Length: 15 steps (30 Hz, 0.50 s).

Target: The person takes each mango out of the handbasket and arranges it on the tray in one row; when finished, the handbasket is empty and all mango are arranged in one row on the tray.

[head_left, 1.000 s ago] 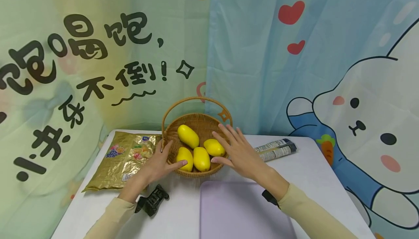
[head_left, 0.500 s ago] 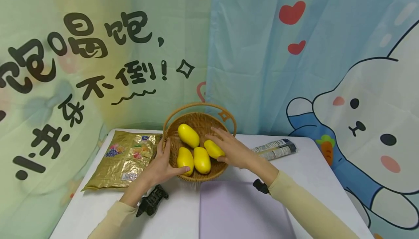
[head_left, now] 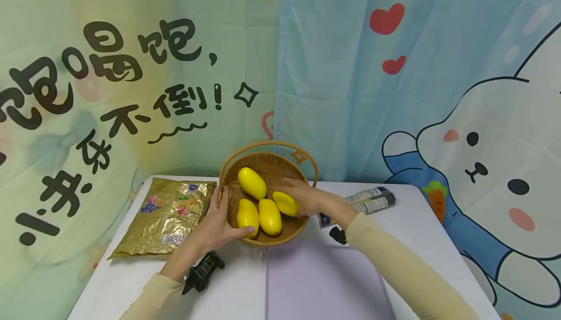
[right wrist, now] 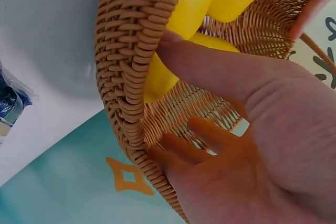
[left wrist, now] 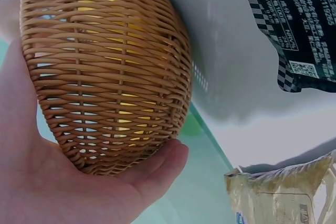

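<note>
A wicker basket (head_left: 265, 159) with an arched handle holds several yellow mangoes (head_left: 252, 183) at the back of the table. My left hand (head_left: 216, 227) grips the basket's left side, its thumb over the rim by the front-left mango (head_left: 248, 216); in the left wrist view its fingers (left wrist: 165, 171) curl along the outer wicker. Inside the right side is my right hand (head_left: 304, 198), around the end of the rightmost mango (head_left: 284, 203). The right wrist view has the thumb lying across that mango (right wrist: 160, 82), while the other fingers (right wrist: 205, 135) stay spread apart from it, near the wicker.
A gold snack bag (head_left: 171, 217) lies left of the basket. In front of it is a black packet (head_left: 206, 266), partly behind my left wrist. Dark blue and white wrapped packages (head_left: 372, 200) lie right of the basket. A light purple board (head_left: 324, 281) is in front.
My right hand has moved left and down into the basket, from above its right side to the rightmost mango, which has turned slightly. The basket handle has tipped lower; my left hand keeps its grip.
</note>
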Tool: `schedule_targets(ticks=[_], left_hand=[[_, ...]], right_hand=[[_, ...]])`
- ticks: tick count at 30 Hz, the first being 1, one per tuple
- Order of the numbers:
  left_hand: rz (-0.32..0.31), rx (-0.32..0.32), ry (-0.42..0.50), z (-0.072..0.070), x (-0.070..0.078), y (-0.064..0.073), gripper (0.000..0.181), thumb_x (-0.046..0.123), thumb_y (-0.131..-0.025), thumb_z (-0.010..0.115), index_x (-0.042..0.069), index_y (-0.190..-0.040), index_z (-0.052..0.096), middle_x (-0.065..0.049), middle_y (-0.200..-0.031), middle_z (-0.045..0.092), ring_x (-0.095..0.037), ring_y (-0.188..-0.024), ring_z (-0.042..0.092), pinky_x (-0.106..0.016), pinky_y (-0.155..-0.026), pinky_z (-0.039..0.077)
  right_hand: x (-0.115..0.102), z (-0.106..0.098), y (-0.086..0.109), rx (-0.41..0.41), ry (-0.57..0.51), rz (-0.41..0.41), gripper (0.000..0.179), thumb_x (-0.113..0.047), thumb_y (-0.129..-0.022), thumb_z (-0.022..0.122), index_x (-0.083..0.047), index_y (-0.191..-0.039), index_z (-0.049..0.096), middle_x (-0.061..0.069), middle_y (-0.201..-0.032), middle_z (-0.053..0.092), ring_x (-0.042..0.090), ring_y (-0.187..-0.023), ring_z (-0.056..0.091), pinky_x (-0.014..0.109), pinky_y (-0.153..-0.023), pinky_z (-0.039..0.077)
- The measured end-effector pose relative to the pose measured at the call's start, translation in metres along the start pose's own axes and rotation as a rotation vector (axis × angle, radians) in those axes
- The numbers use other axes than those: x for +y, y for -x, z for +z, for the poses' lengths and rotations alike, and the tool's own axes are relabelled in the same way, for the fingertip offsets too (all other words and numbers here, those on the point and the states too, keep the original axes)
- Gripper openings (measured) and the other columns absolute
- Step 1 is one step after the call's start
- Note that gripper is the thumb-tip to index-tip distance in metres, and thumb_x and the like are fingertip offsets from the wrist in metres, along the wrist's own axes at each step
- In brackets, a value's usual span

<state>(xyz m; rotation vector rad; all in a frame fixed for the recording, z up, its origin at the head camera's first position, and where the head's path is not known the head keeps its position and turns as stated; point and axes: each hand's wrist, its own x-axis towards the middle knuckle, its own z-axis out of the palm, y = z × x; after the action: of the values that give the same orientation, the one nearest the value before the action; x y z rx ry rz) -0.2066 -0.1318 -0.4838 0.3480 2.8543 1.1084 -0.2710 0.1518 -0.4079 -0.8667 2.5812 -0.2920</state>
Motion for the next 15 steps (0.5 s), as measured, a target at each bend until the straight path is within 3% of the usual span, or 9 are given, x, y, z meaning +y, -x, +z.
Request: schedule_targets(ticks=[6,15], left_hand=[[0.021,0.022,-0.018,0.001,0.001,-0.001,0.138,0.075,-0.071,0.077,0.006,-0.164,0.001,-0.021,-0.169,-0.010,-0.046,-0.120,0.061,-0.051,-0.092,0.057],[0.037,0.023,-0.028,0.002,0.003,-0.002,0.139,0.076,-0.071,0.077,0.006,-0.164,0.000,-0.016,-0.169,-0.010,-0.045,-0.119,0.061,-0.049,-0.088,0.058]], right_hand=[[0.005,0.004,-0.009,-0.065,-0.003,0.057,0.089,0.009,-0.085,0.075,-0.023,-0.159,0.037,0.015,-0.170,0.013,0.038,-0.155,0.020,0.052,-0.111,0.044],[0.009,0.016,-0.017,-0.092,0.031,0.061,0.081,0.011,-0.087,0.071,-0.021,-0.156,0.043,0.015,-0.168,0.021,0.037,-0.152,0.028,0.053,-0.118,0.035]])
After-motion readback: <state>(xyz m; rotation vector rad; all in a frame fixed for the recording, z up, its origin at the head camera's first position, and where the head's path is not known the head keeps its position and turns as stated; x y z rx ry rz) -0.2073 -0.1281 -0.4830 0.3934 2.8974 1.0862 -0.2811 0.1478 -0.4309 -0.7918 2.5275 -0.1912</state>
